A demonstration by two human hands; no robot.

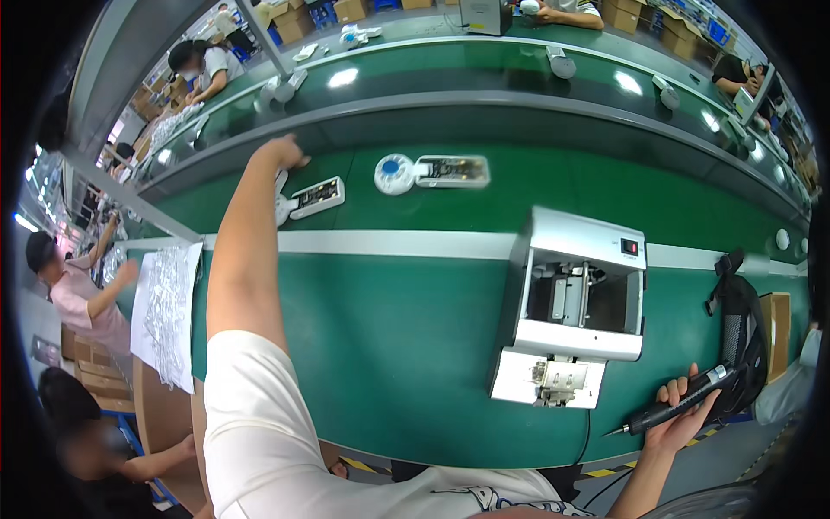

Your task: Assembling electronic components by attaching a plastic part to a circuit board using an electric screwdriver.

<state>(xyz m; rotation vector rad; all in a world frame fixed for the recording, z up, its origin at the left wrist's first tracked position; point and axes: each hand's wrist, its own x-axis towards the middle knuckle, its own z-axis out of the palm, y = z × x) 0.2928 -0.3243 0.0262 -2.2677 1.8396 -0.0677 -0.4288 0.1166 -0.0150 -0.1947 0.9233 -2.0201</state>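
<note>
My left arm reaches far across the bench to the green belt. My left hand (281, 154) is above a white device with an exposed circuit board (317, 197), its visible fingers apart and nothing seen between them. The forearm partly hides the device's round end. To its right on the belt lies a similar white device (452, 171), with a round head and a blue disc. At the lower right, my right hand (683, 411) is wrapped around a black electric screwdriver (683, 405), its thin bit pointing left.
A silver screw feeder machine (584, 285) stands on the green bench at centre right. Beyond it are a black bag (742, 337) and a cardboard box (775, 333). Clear plastic bags (169, 303) lie on the left. A raised second belt (467, 73) runs behind; other people sit around.
</note>
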